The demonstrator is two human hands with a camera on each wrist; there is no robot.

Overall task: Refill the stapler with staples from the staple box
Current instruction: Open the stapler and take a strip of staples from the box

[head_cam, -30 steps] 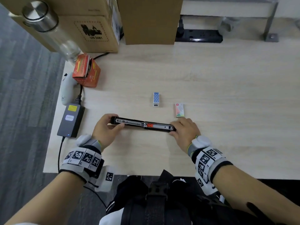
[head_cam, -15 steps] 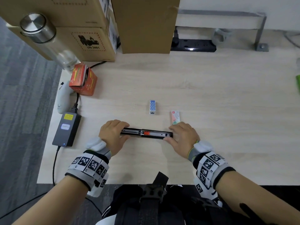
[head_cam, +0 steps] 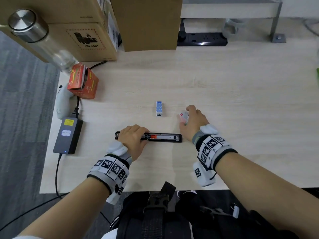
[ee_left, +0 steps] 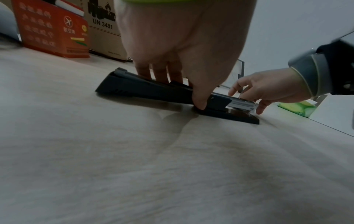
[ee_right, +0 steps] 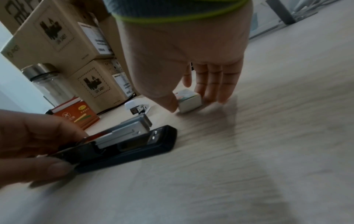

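Nearest us, our left hand [head_cam: 133,138] curls over the black stapler [head_cam: 162,137], thumb on the near side & fingers on the far side, pinning it flat on the desk [head_cam: 241,109] w/ its magazine open. Just beyond, our right hand [head_cam: 194,120] pinches the small staple box [ee_right: 188,100] btwn thumb & fingers. Farther back: a blue-dotted mini stapler [head_cam: 159,108], then cardboard boxes [head_cam: 146,23].

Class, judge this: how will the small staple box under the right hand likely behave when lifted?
The staple box looks small and flat-sided, so probably stiff, unlikely to roll. The right hand pinches it with fingertips alone, suggesting it is light.
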